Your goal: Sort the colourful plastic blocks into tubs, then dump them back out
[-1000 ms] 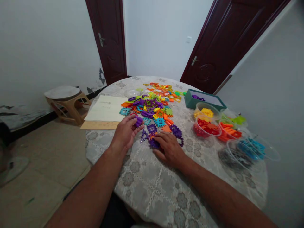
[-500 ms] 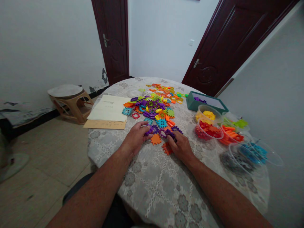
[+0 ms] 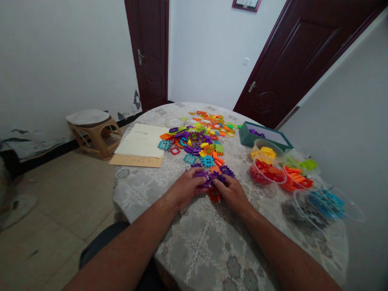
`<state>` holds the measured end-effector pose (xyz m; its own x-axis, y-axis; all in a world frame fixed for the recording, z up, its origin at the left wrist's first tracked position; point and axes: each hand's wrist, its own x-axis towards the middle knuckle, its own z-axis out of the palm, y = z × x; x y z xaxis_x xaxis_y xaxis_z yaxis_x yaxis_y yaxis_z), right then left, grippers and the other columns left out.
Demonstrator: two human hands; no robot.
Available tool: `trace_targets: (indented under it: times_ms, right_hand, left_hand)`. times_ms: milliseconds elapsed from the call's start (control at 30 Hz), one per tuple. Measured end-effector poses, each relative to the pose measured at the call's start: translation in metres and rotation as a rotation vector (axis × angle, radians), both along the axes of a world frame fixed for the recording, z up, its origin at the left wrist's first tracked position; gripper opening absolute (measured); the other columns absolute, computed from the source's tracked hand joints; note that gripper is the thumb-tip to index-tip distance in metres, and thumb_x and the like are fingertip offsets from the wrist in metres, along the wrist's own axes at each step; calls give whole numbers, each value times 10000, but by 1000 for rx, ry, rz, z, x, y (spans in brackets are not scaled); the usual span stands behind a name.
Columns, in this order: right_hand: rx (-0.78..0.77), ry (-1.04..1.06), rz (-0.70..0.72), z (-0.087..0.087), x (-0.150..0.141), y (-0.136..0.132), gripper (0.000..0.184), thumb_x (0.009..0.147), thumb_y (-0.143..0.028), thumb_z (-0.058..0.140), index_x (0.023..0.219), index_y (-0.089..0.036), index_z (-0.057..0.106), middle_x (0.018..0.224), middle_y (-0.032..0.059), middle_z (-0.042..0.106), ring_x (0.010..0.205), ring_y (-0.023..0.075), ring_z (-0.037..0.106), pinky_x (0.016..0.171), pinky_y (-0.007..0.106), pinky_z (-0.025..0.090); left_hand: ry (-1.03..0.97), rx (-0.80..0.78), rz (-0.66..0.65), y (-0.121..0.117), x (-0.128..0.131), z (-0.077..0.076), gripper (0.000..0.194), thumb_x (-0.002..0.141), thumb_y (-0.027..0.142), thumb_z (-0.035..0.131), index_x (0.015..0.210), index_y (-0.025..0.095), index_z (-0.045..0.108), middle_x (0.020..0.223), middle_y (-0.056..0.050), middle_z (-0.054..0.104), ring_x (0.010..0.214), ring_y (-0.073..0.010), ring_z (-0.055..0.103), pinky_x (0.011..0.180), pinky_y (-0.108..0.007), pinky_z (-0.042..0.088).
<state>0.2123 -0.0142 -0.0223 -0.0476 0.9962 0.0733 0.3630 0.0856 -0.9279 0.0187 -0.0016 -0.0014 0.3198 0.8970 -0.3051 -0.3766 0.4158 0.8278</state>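
Note:
Close together at the near edge of a heap of plastic pieces are my two hands. My left hand [image 3: 191,184] is closed on a purple toothed plastic piece [image 3: 203,176]. My right hand [image 3: 232,190] is closed around dark purple toothed pieces [image 3: 217,176], which meet the left hand's piece. A red-orange toothed piece [image 3: 214,195] lies under the right fingers. Just beyond the hands lie a blue toothed piece [image 3: 207,161] and another dark purple toothed piece [image 3: 227,171]. The fingers partly hide what they hold.
The mixed heap [image 3: 194,137] spreads toward the far side of the table. Papers [image 3: 142,139] lie to its left. On the right stand a green box [image 3: 248,137] and clear tubs of sorted pieces, including a red-filled tub [image 3: 266,170]. A stool [image 3: 93,135] is beyond the table's left edge.
My left hand has moved right with its purple piece, up against the pieces in my right hand. The orange piece between the hands is now covered. The view has tilted slightly up.

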Motion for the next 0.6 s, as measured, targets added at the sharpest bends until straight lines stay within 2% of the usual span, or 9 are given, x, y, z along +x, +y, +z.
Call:
trace_targets:
  times_ms: [133, 200, 300, 367, 400, 467, 533, 600]
  right_hand:
    - [-32, 45, -48, 0, 0, 1, 354, 893, -532, 699, 927, -180, 718, 766, 12, 689, 655, 167, 591, 586, 278, 466]
    - [-34, 114, -105, 0, 2, 2, 384, 877, -530, 724, 1066, -196, 707, 788, 8, 699, 626, 162, 590, 548, 273, 464]
    - [-10, 228, -200, 1, 6, 3, 524, 887, -515, 724, 1314, -232, 612, 788, -16, 690, 560, 147, 562, 495, 261, 444]
    - [29, 214, -221, 0, 8, 3, 527, 929, -508, 681, 1368, -230, 592, 773, -15, 681, 565, 155, 571, 506, 271, 467]
    - [69, 172, -217, -1, 9, 2, 501, 951, -502, 658, 1364, -223, 608, 803, 5, 697, 613, 170, 606, 548, 290, 508]
    - [182, 36, -176, -5, 7, 0, 433, 987, -476, 618, 1338, -224, 650, 972, 64, 748, 811, 217, 692, 729, 360, 594]
    - [314, -140, -81, -10, 4, -2, 378, 1009, -424, 595, 1329, -238, 673, 1174, 98, 747, 1030, 257, 707, 929, 432, 593]
    - [418, -320, 8, -14, -1, -4, 362, 1026, -363, 569, 1355, -249, 669, 1245, 109, 725, 1126, 270, 686, 1014, 455, 569]
  left_hand:
    - [47, 33, 50, -1, 9, -7, 455, 786, 6, 621, 1206, 181, 644, 1179, -125, 703, 908, -175, 731, 820, -329, 645]
    - [24, 39, 61, 0, 9, -8, 445, 779, 7, 629, 1185, 187, 650, 1141, -109, 708, 876, -163, 722, 823, -329, 645]
    - [0, 23, 106, 1, 7, -6, 398, 801, 42, 659, 1167, 196, 647, 1088, -91, 708, 851, -151, 710, 819, -317, 641]
    - [-1, 3, 126, 1, 5, -5, 376, 824, 90, 692, 1180, 195, 636, 1072, -92, 705, 846, -155, 704, 807, -322, 641]
    - [-11, -8, 118, 0, 5, -5, 376, 831, 117, 713, 1191, 193, 633, 1079, -99, 706, 849, -160, 704, 803, -329, 641]
    - [-48, -21, 63, -2, 7, -5, 407, 822, 152, 756, 1208, 187, 635, 1137, -124, 707, 899, -181, 712, 801, -332, 636]
    - [-75, -19, -5, -6, 10, -5, 459, 791, 144, 773, 1231, 189, 647, 1214, -143, 698, 994, -209, 717, 808, -319, 625]
    - [-76, -9, -60, -9, 13, -7, 497, 761, 104, 745, 1244, 191, 664, 1238, -145, 695, 1062, -229, 714, 829, -314, 618]
